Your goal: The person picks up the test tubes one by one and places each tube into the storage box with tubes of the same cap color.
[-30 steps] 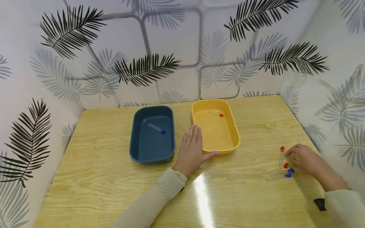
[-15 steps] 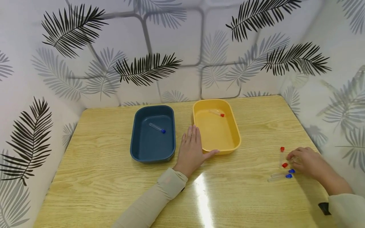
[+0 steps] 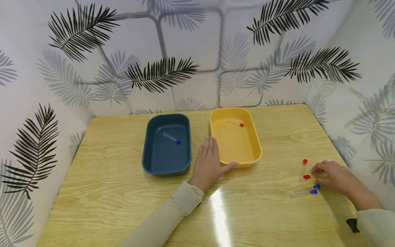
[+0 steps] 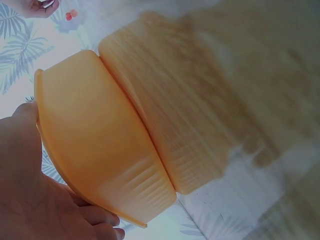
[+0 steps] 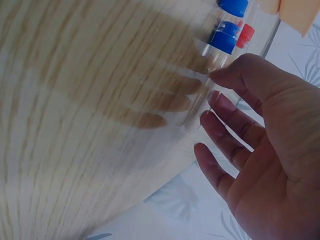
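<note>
Through my far-off camera I see a box [image 3: 237, 147] near the back of the table [image 3: 102, 178], with a wall [image 3: 197, 37] behind it. A tube [image 3: 236, 122] lies in the box's back end. The left hand [image 3: 207, 166] touches the box's front left corner. Left of the box sits a tub [image 3: 166, 157], with a second tube [image 3: 170, 137] in it. In front and well to the right of the box, I see three loose tubes [image 3: 303, 169] on the table, and a fourth tube [image 3: 307, 177] at the right hand's [image 3: 334, 176] fingertips.

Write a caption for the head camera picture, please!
Left hand at the yellow tray, right hand by capped tubes.
</note>
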`<state>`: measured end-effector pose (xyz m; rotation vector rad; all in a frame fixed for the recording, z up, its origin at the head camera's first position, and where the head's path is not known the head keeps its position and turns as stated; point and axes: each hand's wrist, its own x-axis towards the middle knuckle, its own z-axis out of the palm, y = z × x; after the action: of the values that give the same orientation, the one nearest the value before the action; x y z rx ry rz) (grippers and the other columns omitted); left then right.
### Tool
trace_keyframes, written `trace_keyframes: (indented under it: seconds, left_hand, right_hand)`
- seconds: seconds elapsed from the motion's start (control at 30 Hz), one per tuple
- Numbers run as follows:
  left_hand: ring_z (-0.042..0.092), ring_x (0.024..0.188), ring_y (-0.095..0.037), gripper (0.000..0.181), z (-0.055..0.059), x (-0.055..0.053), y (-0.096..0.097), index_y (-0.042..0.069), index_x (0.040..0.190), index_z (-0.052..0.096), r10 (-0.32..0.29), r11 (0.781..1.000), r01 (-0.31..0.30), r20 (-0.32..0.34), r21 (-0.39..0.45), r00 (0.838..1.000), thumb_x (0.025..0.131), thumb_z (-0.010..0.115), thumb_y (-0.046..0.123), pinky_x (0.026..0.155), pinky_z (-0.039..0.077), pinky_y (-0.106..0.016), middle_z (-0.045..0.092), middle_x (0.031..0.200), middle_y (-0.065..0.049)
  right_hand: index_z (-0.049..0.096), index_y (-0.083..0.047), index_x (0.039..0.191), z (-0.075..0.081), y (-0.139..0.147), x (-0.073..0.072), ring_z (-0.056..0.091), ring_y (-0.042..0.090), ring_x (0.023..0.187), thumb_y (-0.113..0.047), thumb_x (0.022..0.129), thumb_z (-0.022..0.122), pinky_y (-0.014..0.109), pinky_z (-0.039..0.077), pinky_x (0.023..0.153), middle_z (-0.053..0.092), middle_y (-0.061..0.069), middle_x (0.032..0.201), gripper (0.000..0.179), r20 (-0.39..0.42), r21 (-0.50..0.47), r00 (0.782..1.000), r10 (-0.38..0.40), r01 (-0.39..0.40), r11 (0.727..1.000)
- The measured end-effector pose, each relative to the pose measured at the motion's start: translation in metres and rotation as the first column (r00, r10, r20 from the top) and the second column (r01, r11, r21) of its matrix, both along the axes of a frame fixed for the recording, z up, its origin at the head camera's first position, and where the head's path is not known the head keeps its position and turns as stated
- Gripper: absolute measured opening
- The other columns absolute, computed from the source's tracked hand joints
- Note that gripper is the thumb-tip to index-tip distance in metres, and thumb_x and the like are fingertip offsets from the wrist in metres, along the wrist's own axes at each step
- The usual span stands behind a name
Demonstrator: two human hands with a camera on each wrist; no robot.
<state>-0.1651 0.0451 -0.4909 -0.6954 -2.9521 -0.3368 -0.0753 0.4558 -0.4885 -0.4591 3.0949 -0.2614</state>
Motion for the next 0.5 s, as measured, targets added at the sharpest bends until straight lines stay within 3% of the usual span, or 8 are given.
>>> trace_keyframes:
  seconds: [0.13, 0.23, 0.37, 0.5]
  left_hand:
    - [0.008, 0.140, -0.028, 0.114, -0.0001, 0.0002, 0.0006, -0.003, 0.146, 0.018, 0.001, 1.000, -0.001, 0.011, 0.003, 1.000, 0.075, 0.023, 0.085, 0.111, 0.016, -0.043, 0.017, 0.152, -0.018]
    - [0.007, 0.140, -0.027, 0.114, -0.0007, 0.0003, 0.0007, -0.003, 0.146, 0.018, 0.003, 1.000, -0.003, 0.007, 0.002, 1.000, 0.075, 0.022, 0.085, 0.111, 0.016, -0.043, 0.017, 0.151, -0.018]
    - [0.009, 0.140, -0.028, 0.114, -0.0016, 0.0000, 0.0004, -0.003, 0.146, 0.019, 0.003, 1.000, -0.003, -0.003, 0.000, 1.000, 0.075, 0.022, 0.085, 0.111, 0.017, -0.043, 0.018, 0.151, -0.018]
    - [0.011, 0.140, -0.030, 0.113, -0.0013, 0.0000, -0.0003, -0.004, 0.146, 0.020, 0.000, 1.000, 0.000, -0.015, 0.006, 1.000, 0.075, 0.024, 0.084, 0.110, 0.019, -0.043, 0.019, 0.151, -0.019]
  right_hand:
    - [0.061, -0.016, 0.078, -0.0006, 0.0019, -0.0008, 0.054, 0.015, 0.070, -0.005, 0.066, 0.072, 0.038, 0.045, 0.064, 0.055, -0.008, 0.075, 0.020, -0.010, -0.028, 1.000, 0.027, -0.027, 0.999]
    - [0.061, -0.013, 0.079, -0.0005, 0.0033, -0.0013, 0.055, 0.016, 0.071, -0.005, 0.067, 0.072, 0.039, 0.046, 0.066, 0.056, -0.007, 0.076, 0.018, 0.030, -0.048, 0.999, 0.024, -0.022, 0.999]
    - [0.062, -0.011, 0.082, 0.0017, 0.0041, -0.0015, 0.058, 0.020, 0.075, -0.005, 0.071, 0.071, 0.040, 0.047, 0.068, 0.059, -0.004, 0.080, 0.015, 0.101, -0.090, 0.995, -0.008, 0.018, 0.996]
    - [0.060, -0.006, 0.086, 0.0075, 0.0040, -0.0015, 0.056, 0.015, 0.076, -0.002, 0.078, 0.067, 0.034, 0.047, 0.065, 0.059, -0.002, 0.082, 0.011, 0.112, -0.170, 0.992, -0.050, 0.068, 0.983]
